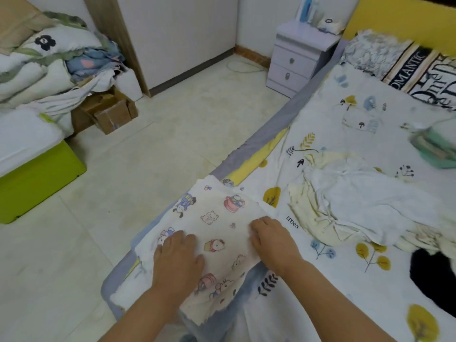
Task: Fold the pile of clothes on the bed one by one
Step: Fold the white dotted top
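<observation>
1. My fingers lie flat and relaxed: my left hand (179, 255) presses palm-down on the cartoon-print cloth (217, 233), and my right hand (271, 239) rests on its right edge, fingers (259, 224) bent slightly down onto the fabric. Neither hand grips anything.
2. The cartoon-print cloth is spread at the lower centre of the frame, on the near left edge of the bed (333, 280), partly overhanging the grey border.
3. To the right of my right hand, in the middle right of the frame, sits the pile of clothes (365, 198): crumpled white and pale yellow pieces heaped together on the patterned sheet.
4. A black garment (434, 277) lies just below that pile, at the lower right edge.
5. A folded green and white stack (436, 144) sits at the right edge, above the pile.
6. A pillow with lettering (419, 72) lies in the upper right, by the yellow headboard.
7. A pale nightstand (296, 58) stands at upper centre, beside the bed.
8. Cardboard boxes (108, 112) and heaped bedding fill the upper left.
</observation>
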{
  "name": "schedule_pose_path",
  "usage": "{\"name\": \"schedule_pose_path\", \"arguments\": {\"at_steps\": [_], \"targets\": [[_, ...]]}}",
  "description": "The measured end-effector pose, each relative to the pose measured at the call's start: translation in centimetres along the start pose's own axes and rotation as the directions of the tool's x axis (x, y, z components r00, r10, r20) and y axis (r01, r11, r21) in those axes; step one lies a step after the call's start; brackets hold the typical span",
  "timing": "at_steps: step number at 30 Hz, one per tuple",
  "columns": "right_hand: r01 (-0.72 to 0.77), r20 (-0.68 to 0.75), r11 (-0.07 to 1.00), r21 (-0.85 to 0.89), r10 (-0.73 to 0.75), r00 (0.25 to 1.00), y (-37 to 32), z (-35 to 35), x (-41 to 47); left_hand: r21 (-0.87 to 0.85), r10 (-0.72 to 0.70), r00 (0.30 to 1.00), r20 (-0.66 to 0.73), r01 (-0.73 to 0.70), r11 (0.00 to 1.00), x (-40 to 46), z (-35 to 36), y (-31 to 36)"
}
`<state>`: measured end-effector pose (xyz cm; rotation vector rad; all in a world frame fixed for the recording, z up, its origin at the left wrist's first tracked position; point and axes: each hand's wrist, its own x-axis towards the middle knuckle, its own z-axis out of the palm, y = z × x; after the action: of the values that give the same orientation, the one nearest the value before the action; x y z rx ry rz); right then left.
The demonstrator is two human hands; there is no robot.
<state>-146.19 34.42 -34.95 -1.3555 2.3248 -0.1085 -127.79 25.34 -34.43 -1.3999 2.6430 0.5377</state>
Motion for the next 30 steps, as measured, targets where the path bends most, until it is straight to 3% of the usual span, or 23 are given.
{"name": "schedule_pose_path", "arguments": {"at_steps": [8,15,21,28,30], "targets": [[-0.148,-0.019,0.986,0.079,0.150,0.988,7.6,-3.4,-7.0,-0.058,0.267,0.962,0.057,-0.264,0.963,1.2,-1.3,9.3],[-0.354,-0.008,0.931,0.086,0.356,0.935,17.3,-4.1,-12.5,-0.086,0.405,0.901,0.155,-0.396,0.914,1.9,2.7,18.3],[-0.464,0.008,0.882,0.082,0.465,0.885,25.5,-2.8,-14.5,-0.006,0.432,0.884,0.181,-0.438,0.899,3.5,6.7,25.4],[-0.510,-0.021,0.860,-0.013,0.509,0.860,33.3,-0.9,-11.9,0.215,0.467,0.851,0.240,-0.516,0.829,7.8,12.9,30.9],[-0.508,-0.035,0.861,-0.031,0.507,0.861,35.0,-0.6,-10.0,0.238,0.536,0.827,0.168,-0.562,0.792,9.9,14.3,32.3]]}}
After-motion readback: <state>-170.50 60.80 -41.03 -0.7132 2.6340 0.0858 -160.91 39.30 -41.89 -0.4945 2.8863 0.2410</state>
